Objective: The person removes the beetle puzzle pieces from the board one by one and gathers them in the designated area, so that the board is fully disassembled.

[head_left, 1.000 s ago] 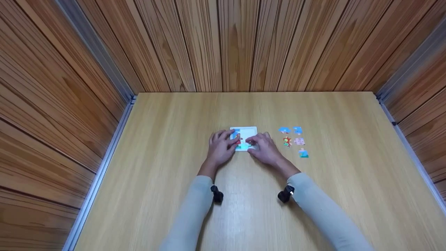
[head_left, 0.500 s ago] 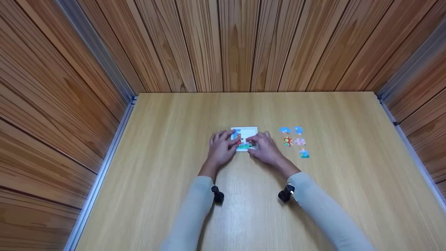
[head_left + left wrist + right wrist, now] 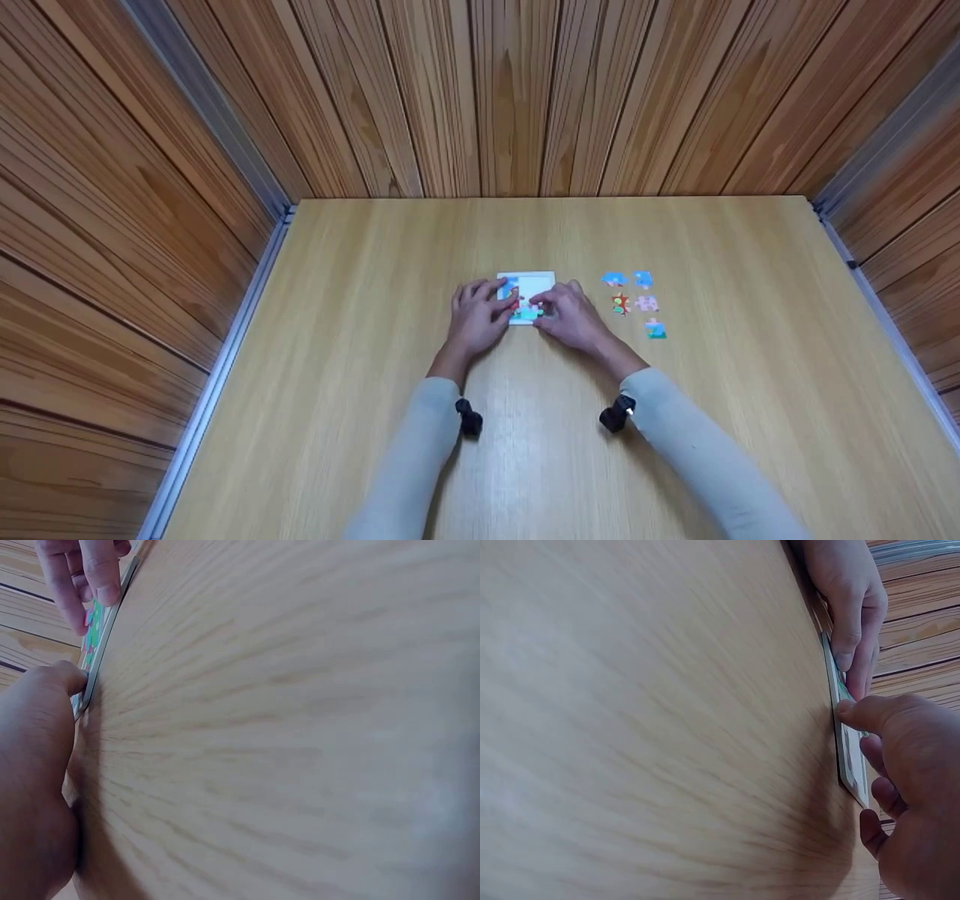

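A small white-framed jigsaw puzzle board [image 3: 537, 283] lies flat at mid-table, with printed pieces along its left and front parts. My left hand [image 3: 474, 319] holds the board at its left side; the thumb sits at the front edge and the fingers reach over the pieces. From the other side my right hand [image 3: 574, 322] bends over the front right part, its index finger and thumb at a green puzzle piece [image 3: 531, 313]. Seen in the left wrist view, that thumb is right at the board's rim [image 3: 110, 630]. The right hand's fingers partly hide the piece.
To the right of the board lie several loose puzzle pieces: two blue ones [image 3: 614, 279], a red and green one [image 3: 620, 304], a pink one [image 3: 646, 303] and a blue-green one [image 3: 655, 330]. Wood-panelled walls [image 3: 510, 97] enclose the wooden table [image 3: 525, 465] behind and at the sides.
Both hands stay at the board almost unmoved. The right index finger and thumb shift only slightly over the green puzzle piece, and the loose pieces keep their places.
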A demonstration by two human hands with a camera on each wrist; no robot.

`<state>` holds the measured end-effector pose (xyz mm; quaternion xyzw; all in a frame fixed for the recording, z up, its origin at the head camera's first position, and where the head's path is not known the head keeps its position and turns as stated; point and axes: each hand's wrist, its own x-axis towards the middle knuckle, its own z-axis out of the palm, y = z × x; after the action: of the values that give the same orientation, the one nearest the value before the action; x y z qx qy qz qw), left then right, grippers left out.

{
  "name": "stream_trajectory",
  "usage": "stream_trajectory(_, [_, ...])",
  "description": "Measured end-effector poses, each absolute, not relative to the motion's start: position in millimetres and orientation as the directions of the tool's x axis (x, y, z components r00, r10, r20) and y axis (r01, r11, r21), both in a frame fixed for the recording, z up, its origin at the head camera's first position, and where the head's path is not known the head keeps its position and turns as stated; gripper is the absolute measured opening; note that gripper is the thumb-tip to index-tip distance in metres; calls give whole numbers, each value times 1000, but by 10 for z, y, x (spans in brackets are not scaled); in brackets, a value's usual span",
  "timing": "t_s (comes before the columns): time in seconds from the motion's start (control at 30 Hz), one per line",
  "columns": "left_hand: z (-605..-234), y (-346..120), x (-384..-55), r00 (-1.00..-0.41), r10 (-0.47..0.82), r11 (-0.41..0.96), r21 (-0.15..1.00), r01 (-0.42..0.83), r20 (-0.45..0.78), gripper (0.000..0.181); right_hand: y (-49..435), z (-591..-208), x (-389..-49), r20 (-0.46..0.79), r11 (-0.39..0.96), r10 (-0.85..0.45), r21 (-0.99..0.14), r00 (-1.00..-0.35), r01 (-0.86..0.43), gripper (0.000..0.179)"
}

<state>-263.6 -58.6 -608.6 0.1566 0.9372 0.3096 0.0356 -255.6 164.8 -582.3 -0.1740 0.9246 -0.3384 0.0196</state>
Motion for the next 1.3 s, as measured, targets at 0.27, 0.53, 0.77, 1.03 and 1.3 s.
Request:
stream_trajectory(0.27, [-6069, -571, -2632, -948, 318, 755, 596, 273, 31, 41, 1750, -5873, -2603, 122, 658, -326, -682, -938, -318, 35])
stream_trajectory(0.53, [-6078, -569, -2646, -947, 321, 763, 587, 270, 18, 43, 1813, -5880, -2579, 130, 690, -322, -647, -938, -326, 34])
stream_trajectory(0.77, [-6078, -559, -2649, -951, 309, 762, 596, 253, 8, 42, 1900, -5807, -2494, 95, 691, -310, -661, -946, -293, 35])
stream_trajectory(1.03, [-6094, -575, -2646, -949, 313, 754, 599, 270, 33, 41, 2032, -5808, -2460, 126, 665, -306, -680, -944, -307, 35])
stream_trajectory(1.3, [-6087, -587, -2637, -952, 307, 758, 601, 254, 15, 41, 2164, -5708, -2401, 65, 727, -279, -638, -958, -255, 34])
